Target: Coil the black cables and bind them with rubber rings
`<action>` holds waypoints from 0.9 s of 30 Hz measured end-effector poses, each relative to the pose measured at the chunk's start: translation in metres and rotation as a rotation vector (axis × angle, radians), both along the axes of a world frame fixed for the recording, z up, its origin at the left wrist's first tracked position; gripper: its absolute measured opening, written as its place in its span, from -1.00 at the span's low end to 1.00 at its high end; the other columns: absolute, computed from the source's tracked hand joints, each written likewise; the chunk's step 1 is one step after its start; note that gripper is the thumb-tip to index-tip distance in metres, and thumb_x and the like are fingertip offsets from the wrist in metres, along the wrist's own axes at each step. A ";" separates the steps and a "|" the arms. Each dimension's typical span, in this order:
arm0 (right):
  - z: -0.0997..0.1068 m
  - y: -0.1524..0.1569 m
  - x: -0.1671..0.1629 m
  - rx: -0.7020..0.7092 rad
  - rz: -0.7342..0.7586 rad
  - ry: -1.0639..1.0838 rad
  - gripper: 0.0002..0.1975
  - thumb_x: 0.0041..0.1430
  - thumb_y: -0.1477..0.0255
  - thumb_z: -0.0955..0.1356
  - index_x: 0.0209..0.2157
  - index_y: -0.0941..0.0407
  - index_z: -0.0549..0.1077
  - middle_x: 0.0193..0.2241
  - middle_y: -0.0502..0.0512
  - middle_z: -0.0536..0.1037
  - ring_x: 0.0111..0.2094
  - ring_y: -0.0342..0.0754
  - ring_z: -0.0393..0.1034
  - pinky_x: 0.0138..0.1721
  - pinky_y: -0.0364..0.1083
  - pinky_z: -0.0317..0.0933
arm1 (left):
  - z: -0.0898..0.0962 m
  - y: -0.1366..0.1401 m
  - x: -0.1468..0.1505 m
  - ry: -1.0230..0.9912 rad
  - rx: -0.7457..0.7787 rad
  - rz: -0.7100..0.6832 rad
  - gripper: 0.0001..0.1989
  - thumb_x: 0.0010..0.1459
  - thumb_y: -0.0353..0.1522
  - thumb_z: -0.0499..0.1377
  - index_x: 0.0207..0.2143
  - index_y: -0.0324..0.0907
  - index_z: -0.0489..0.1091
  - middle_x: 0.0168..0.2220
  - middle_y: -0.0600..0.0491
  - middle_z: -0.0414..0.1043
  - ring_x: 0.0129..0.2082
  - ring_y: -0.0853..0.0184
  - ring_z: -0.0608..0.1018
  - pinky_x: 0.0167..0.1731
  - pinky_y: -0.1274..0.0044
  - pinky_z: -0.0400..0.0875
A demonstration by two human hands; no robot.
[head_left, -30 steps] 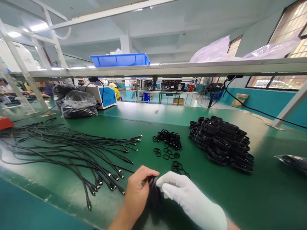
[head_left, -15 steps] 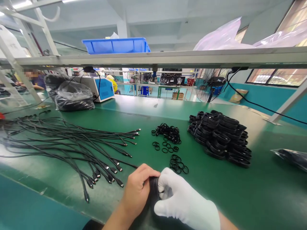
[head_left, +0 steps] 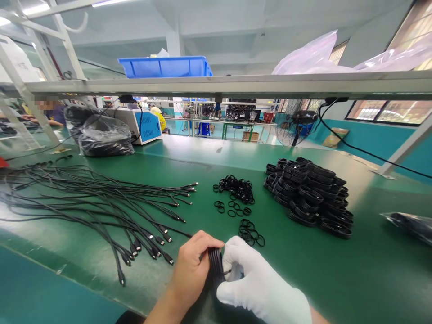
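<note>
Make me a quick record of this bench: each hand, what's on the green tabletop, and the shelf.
Left hand: bare, gripping a coiled black cable
Right hand: white-gloved, touching the coil's right side
Tabletop, left: loose black cables
Tabletop, middle: small black rings
Tabletop, right: pile of coiled cables
Shelf above: blue tray, pinkish plastic

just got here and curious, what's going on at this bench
A person's bare left grip and white-gloved right grip hold a coiled black cable. Loose black cables lie spread to the left; small black rings lie ahead, some piled, some scattered. A heap of coiled cables sits to the right.
</note>
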State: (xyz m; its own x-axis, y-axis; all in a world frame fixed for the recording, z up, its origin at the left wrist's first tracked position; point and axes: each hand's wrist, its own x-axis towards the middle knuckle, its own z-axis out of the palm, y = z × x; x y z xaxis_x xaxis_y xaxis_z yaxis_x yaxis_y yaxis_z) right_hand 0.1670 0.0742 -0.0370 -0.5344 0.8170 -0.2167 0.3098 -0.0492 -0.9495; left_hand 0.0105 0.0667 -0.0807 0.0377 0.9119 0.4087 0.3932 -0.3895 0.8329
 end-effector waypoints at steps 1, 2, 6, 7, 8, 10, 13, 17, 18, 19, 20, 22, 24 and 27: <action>-0.001 0.000 0.001 -0.033 -0.008 0.024 -0.75 -0.27 0.62 0.32 -0.52 0.10 0.17 -0.57 -0.15 0.18 -0.56 -0.25 0.05 -0.56 -0.21 -0.02 | 0.000 0.000 0.000 -0.006 0.003 0.002 -0.63 0.03 -0.65 -0.02 -0.36 -0.11 0.48 -0.41 0.11 0.43 -0.37 0.41 0.48 -0.34 0.61 0.33; -0.002 0.001 0.002 -0.063 -0.030 0.057 -0.75 -0.25 0.60 0.32 -0.48 0.10 0.19 -0.57 -0.15 0.18 -0.56 -0.25 0.06 -0.55 -0.21 -0.01 | 0.000 0.000 0.000 -0.015 0.008 0.010 -0.65 0.03 -0.64 -0.01 -0.37 -0.11 0.48 -0.41 0.11 0.43 -0.37 0.41 0.48 -0.35 0.61 0.33; -0.006 0.006 0.007 -0.084 -0.190 0.208 -0.78 0.01 0.38 0.31 -0.26 0.11 0.30 -0.48 -0.09 0.27 -0.47 -0.21 0.16 -0.42 -0.18 0.09 | -0.001 0.001 -0.002 -0.066 0.023 0.075 -0.71 0.05 -0.60 0.04 -0.35 -0.11 0.47 -0.41 0.13 0.41 -0.39 0.41 0.47 -0.37 0.62 0.33; -0.007 0.007 0.007 -0.086 -0.199 0.245 -0.75 0.07 0.30 0.29 -0.22 0.12 0.31 -0.44 -0.06 0.30 -0.44 -0.20 0.19 -0.37 -0.16 0.12 | -0.002 0.001 -0.002 -0.072 0.023 0.088 -0.72 0.05 -0.59 0.05 -0.35 -0.11 0.47 -0.41 0.13 0.41 -0.39 0.41 0.46 -0.38 0.62 0.33; -0.009 0.008 0.006 -0.105 -0.177 0.280 -0.68 0.10 0.23 0.27 -0.19 0.14 0.32 -0.42 -0.03 0.32 -0.42 -0.19 0.22 -0.34 -0.15 0.13 | -0.002 0.001 -0.002 -0.073 0.020 0.097 -0.73 0.05 -0.58 0.05 -0.35 -0.11 0.47 -0.41 0.13 0.41 -0.39 0.41 0.46 -0.38 0.61 0.33; -0.013 0.008 0.002 -0.195 -0.078 0.335 -0.60 0.06 0.21 0.30 -0.14 0.17 0.31 -0.39 0.02 0.36 -0.39 -0.16 0.26 -0.32 -0.13 0.16 | -0.004 0.001 -0.002 -0.070 0.016 0.115 -0.74 0.05 -0.57 0.05 -0.36 -0.11 0.47 -0.40 0.12 0.42 -0.37 0.39 0.47 -0.37 0.60 0.34; -0.015 0.006 -0.006 -0.282 0.027 0.337 -0.53 -0.13 0.45 0.35 -0.09 0.17 0.29 -0.38 0.01 0.40 -0.39 -0.14 0.31 -0.38 -0.15 0.18 | -0.005 0.002 -0.003 -0.063 -0.002 0.125 -0.75 0.05 -0.55 0.06 -0.35 -0.12 0.47 -0.37 0.09 0.45 -0.33 0.36 0.48 -0.33 0.58 0.36; -0.013 0.007 -0.006 -0.089 -0.137 0.151 -0.45 -0.16 0.56 0.27 -0.02 0.13 0.23 -0.18 0.12 0.43 -0.21 -0.06 0.37 -0.25 -0.10 0.26 | -0.006 0.004 -0.004 -0.060 -0.083 0.081 -0.67 0.11 -0.48 0.03 -0.11 -0.06 0.42 -0.18 0.05 0.45 -0.23 0.33 0.49 -0.22 0.53 0.39; -0.014 0.008 -0.003 0.012 -0.200 0.053 -0.43 -0.14 0.55 0.27 0.02 0.12 0.21 -0.11 0.14 0.41 -0.14 -0.03 0.35 -0.16 -0.06 0.25 | -0.006 0.005 -0.005 -0.074 -0.114 0.081 -0.65 0.13 -0.45 0.01 -0.05 -0.05 0.38 -0.15 0.05 0.44 -0.25 0.34 0.50 -0.23 0.52 0.40; -0.015 0.009 -0.001 0.124 -0.255 -0.053 -0.40 -0.13 0.54 0.27 0.05 0.10 0.19 -0.06 0.15 0.39 -0.08 -0.01 0.33 -0.09 -0.03 0.22 | -0.006 0.005 -0.005 -0.087 -0.145 0.084 -0.64 0.15 -0.41 0.00 0.00 -0.04 0.35 -0.14 0.05 0.44 -0.28 0.35 0.50 -0.26 0.52 0.41; -0.016 0.010 0.001 0.241 -0.297 -0.153 -0.38 -0.12 0.54 0.27 0.08 0.09 0.18 -0.04 0.15 0.38 -0.04 0.01 0.30 -0.03 -0.01 0.18 | -0.005 0.005 -0.006 -0.096 -0.170 0.088 -0.65 0.17 -0.37 -0.01 0.00 -0.04 0.34 -0.15 0.05 0.44 -0.30 0.35 0.50 -0.27 0.52 0.42; -0.021 0.010 0.003 0.430 -0.320 -0.301 -0.35 -0.11 0.55 0.26 0.11 0.07 0.19 -0.04 0.13 0.37 0.00 0.01 0.26 0.05 0.01 0.11 | -0.005 0.005 -0.007 -0.083 -0.193 0.108 -0.68 0.19 -0.30 -0.01 -0.04 -0.05 0.37 -0.16 0.04 0.44 -0.26 0.32 0.50 -0.21 0.50 0.40; -0.027 0.008 0.002 0.493 -0.278 -0.373 -0.34 -0.12 0.56 0.25 0.11 0.05 0.20 -0.07 0.11 0.39 -0.02 0.00 0.27 0.05 0.00 0.11 | -0.004 0.006 -0.010 -0.058 -0.181 0.177 -0.71 0.19 -0.24 0.02 -0.11 -0.08 0.41 -0.15 0.03 0.43 -0.18 0.27 0.48 -0.15 0.46 0.36; -0.029 0.004 -0.001 0.410 -0.156 -0.481 -0.34 -0.16 0.51 0.29 0.08 0.01 0.27 -0.10 0.13 0.40 -0.06 0.08 0.29 -0.02 0.05 0.16 | -0.006 0.007 -0.014 -0.064 -0.169 0.313 -0.73 0.17 -0.20 0.03 -0.20 -0.11 0.42 -0.16 0.02 0.43 -0.17 0.23 0.48 -0.15 0.43 0.34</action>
